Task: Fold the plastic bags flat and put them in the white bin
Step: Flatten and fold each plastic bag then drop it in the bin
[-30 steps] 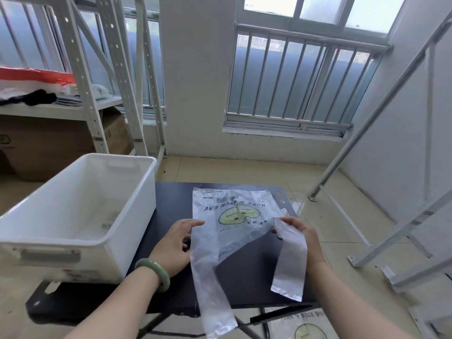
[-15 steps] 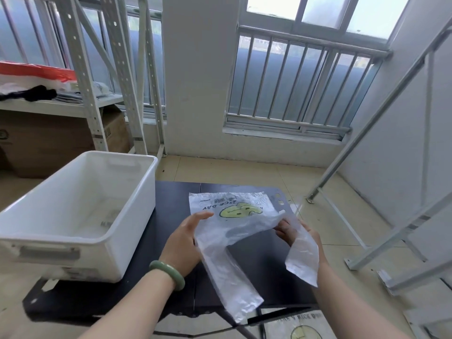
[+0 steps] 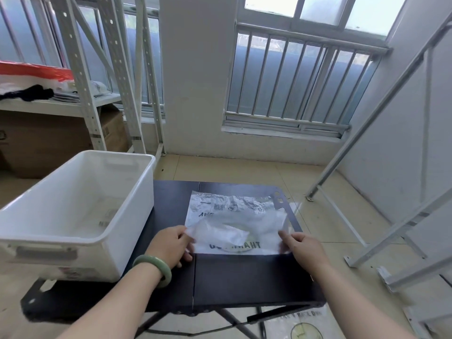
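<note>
Plastic bag [image 3: 234,216] lies flat on tabletop [image 3: 244,277], right of white bin [image 3: 132,216]. Left grip [image 3: 171,243] and right grip [image 3: 305,248] each pinch a near corner. Film looks light, limp and slippery, so best held at the folded edges.

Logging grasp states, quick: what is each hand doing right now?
Left hand: pinching the plastic bag at its left edge.
Right hand: pinching the same bag at its right edge.

Two hands [image 3: 171,245] [image 3: 305,250], one held bag [image 3: 234,216], one bin [image 3: 127,241].
</note>
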A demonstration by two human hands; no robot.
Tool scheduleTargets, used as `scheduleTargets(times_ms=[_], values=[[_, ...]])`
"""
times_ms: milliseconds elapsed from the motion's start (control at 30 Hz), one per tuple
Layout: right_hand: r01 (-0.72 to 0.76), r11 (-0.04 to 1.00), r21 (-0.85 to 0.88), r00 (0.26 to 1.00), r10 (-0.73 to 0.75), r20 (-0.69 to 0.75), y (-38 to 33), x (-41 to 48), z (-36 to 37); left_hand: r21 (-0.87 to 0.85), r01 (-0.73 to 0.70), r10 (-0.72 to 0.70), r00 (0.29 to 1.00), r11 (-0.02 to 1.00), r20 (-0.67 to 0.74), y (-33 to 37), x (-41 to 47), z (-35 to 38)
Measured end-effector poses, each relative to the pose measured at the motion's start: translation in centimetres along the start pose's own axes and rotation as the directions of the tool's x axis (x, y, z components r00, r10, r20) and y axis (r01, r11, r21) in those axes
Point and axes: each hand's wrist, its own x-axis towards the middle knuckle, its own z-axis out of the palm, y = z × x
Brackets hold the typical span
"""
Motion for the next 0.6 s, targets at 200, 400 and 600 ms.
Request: scheduleTargets(times_ms=[200,400,600], values=[[-0.111,0.901,-0.42,0.991,0.07,-0.111,0.3,1.1,1.0,0.325,0.087,-0.048,0.991,0.942,-0.125,0.5,0.2,0.2],[-0.127,0.828,-0.546,0.988,0.054,-0.148,0.4,1.4,1.6,0.504,0.16,-0.019,0.962,0.849,-0.274,-0.2,0.9,0.1],[-0.183,0.632,-0.753,0.955,-0.066,-0.288,-1.1,0.6,2.4,0.51,0.163,0.062,0.916,0.844,-0.396,0.9,0.4,0.7]])
